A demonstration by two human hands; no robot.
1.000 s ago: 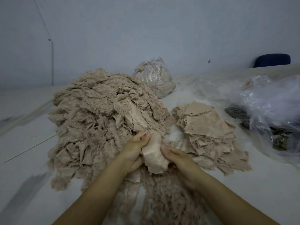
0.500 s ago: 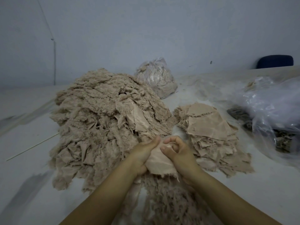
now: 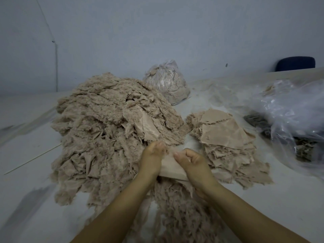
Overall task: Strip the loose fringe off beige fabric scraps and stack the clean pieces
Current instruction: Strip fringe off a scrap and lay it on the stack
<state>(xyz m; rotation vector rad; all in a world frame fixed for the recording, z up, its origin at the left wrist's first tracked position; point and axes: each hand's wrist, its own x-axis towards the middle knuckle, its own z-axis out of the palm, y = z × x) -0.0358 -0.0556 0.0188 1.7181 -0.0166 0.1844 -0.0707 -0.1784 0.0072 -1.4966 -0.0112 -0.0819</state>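
Near the table's (image 3: 263, 199) front edge, left hand (image 3: 152, 155) and right hand (image 3: 192, 163) are gripping one beige scrap (image 3: 171, 168), apparently pinching its fringe.

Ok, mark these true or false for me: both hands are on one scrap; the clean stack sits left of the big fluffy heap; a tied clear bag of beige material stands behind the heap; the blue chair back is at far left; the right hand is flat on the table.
1. Both hands, left hand and right hand, hold one beige scrap. True.
2. The clean stack sits left of the fringed heap. False: it lies to the right.
3. A tied clear bag stands behind the heap. True.
4. The blue chair back is at far left. False: far right.
5. The right hand lies flat on the table. False: its fingers are curled on the scrap.
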